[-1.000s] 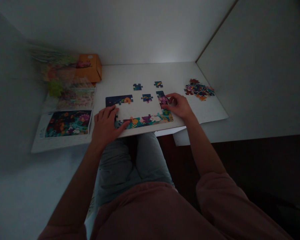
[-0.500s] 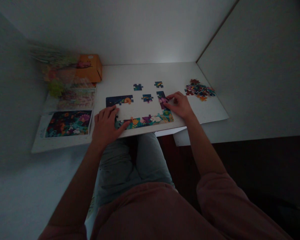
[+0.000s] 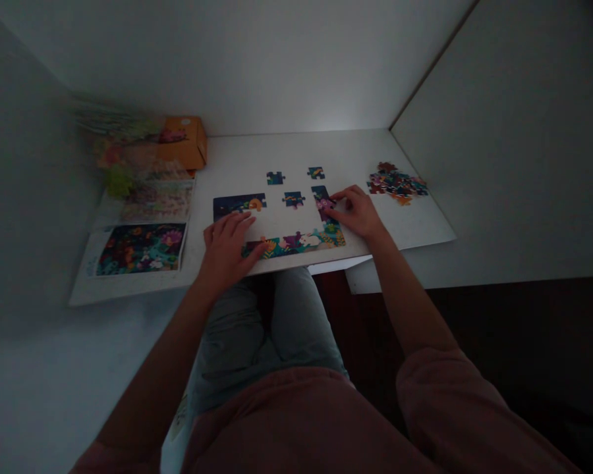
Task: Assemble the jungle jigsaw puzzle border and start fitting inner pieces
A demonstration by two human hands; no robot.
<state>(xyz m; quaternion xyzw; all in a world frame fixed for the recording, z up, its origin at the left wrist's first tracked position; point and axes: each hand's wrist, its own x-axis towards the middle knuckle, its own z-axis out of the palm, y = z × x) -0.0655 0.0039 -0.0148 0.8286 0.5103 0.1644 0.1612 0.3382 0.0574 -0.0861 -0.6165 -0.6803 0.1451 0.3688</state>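
A partly joined jigsaw puzzle [image 3: 309, 241] lies on the white table near its front edge, its border pieces framing a bare middle. My left hand [image 3: 230, 249] rests over the puzzle's left side and lower left corner, fingers spread, hiding the pieces under it. At the right side, my right hand [image 3: 354, 209] has thumb and forefinger on a purple puzzle piece [image 3: 325, 205] in the border. One loose puzzle piece [image 3: 293, 199] sits inside the frame near the top gap. Two more, a dark blue piece [image 3: 275, 178] and a blue-green piece [image 3: 316, 172], lie farther back.
A heap of loose pieces [image 3: 398, 183] lies at the table's right. On the left are a printed reference picture [image 3: 141, 249], an orange box [image 3: 190, 141] and a blurred bunch of flowers [image 3: 113, 151]. Walls close off the back and right of the table [image 3: 257, 150].
My left hand has slid right, farther over the puzzle's lower left part. My right hand stays at the purple piece. The whole view has shifted slightly.
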